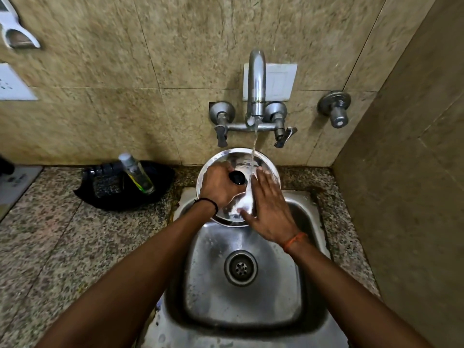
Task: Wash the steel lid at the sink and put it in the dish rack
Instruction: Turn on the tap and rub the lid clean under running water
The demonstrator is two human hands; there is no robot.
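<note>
A round steel lid (227, 159) with a black knob (237, 177) is held over the back of the steel sink (251, 297), under the running tap (256, 81). My left hand (218, 187) grips the lid at the knob, fingers curled around it. My right hand (270, 209) lies flat on the lid's right side, fingers spread, with water streaming past it. The stream lands on the lid near its middle.
A black tray (160, 177) on the granite counter left of the sink holds a scrubber (106, 182) and a clear bottle (136, 173). Wall valve (335, 108) at the right. A tiled side wall closes in the right. A white holder (15, 28) hangs upper left.
</note>
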